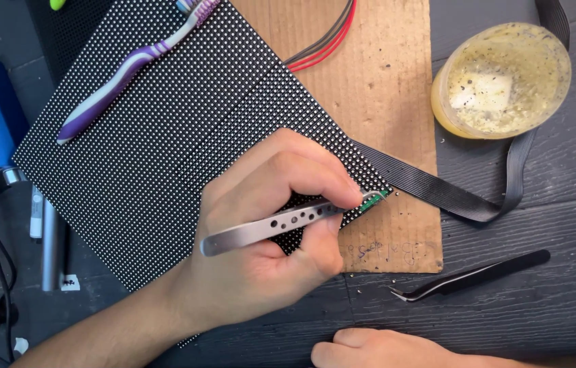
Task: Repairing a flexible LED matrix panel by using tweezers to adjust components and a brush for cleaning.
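Here, tweezers [281,223] lying left-right, tips rightward at panel [165,150] corner.

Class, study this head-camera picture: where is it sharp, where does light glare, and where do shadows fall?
Head view: even, soft light; the left hand and silver tweezers are sharp; mild glare on the tweezers and the jar; a soft shadow under the hand on the dotted panel; the right hand is cut off by the edge.

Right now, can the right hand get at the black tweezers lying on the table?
Probably yes: the right hand lies near the black tweezers, with only bare table between.
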